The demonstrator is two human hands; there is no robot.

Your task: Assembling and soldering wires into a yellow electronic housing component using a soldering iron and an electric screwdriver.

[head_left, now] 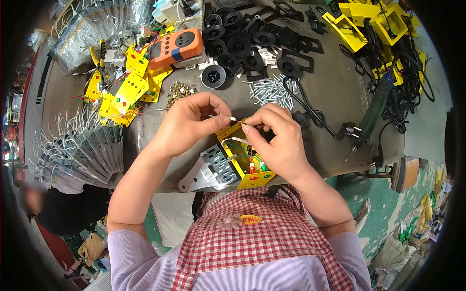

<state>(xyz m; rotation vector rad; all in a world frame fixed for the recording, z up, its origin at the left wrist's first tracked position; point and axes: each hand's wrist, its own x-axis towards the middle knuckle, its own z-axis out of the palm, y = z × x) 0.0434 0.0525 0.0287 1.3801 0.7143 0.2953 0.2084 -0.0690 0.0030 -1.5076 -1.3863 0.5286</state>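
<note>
My left hand [201, 119] pinches a small white piece [233, 119] between thumb and forefinger. Close beside it, my right hand [279, 138] has thumb and forefinger pressed together; what lies between them is too small to make out. Below both hands is a yellow metal box [234, 164], open at the top, with white, green and red wires inside. A red indicator light [252, 168] and a green indicator light [263, 167] are fitted at its near end. Against the box's left side sits a silver metal bracket [206, 172] with slots.
Behind my hands lie brass fittings [179, 92], silver screws [274, 92] and black round parts [239, 46]. Yellow panels [128, 92] and an orange meter [175, 48] lie back left, wired strips [82, 150] at left. A green soldering iron [376, 109] and corded yellow boxes [388, 26] are right.
</note>
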